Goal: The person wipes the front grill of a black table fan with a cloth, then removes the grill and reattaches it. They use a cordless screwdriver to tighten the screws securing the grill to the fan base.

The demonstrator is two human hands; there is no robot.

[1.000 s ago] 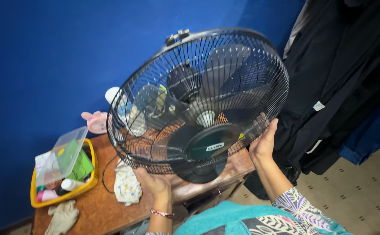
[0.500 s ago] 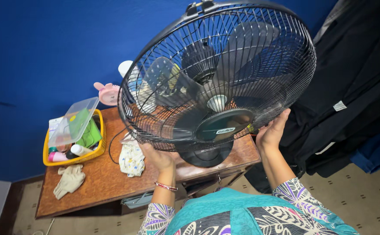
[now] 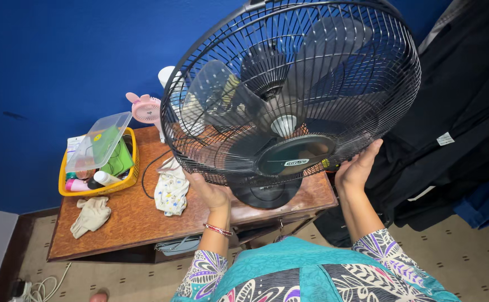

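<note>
I grip the black fan cage [image 3: 295, 89] at its lower rim, left hand [image 3: 211, 193] under, right hand [image 3: 356, 168] bracing the side, steadying its tilt in the upper middle of the frame.

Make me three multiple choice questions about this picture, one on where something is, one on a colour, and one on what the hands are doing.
1. Where does the yellow basket sit?
A. At the left end of the wooden table
B. On the floor
C. Under the table

2. What colour is the small fan standing by the wall?
A. Green
B. Pink
C. White

3. How do the hands meet the black fan?
A. Only the right hand touches it
B. Both hang clear of it
C. The left hand and the right hand each hold the lower rim of its grille

Answers:
1. A, the basket rests on the tabletop at its left end, above a beige cloth.
2. B, its round head and ears are pink.
3. C, the left hand's fingers press the grille from below and the right hand's curl against its lower right edge.
</note>
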